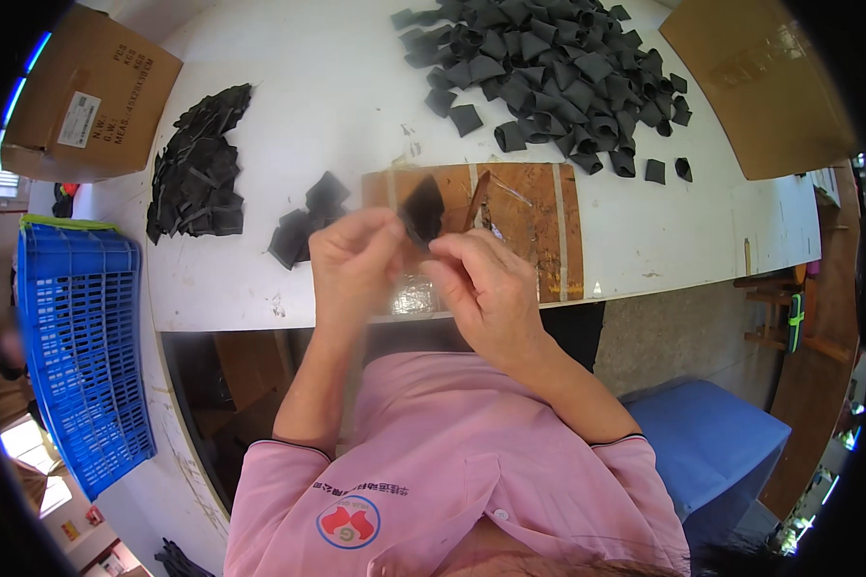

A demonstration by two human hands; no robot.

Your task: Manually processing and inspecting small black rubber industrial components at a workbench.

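A small black fabric piece [421, 210] is held up above a brown cardboard sheet [539, 221] near the table's front edge. My left hand [354, 255] is closed in a pinch at the piece's left side, slightly blurred. My right hand [486, 279] pinches at its lower right, thumb against fingers. A thin brown strip-shaped tool [477, 199] lies on the cardboard beyond my right hand. Beside my left hand lie a few loose black fabric pieces [293, 236].
A large heap of dark folded fabric pieces [548, 77] covers the far right of the white table [327, 115]. Flat black pieces [202, 173] are piled at left. Cardboard boxes [96, 82] stand at both far corners. A blue plastic basket [82, 337] is left; a blue-covered seat [707, 433] right.
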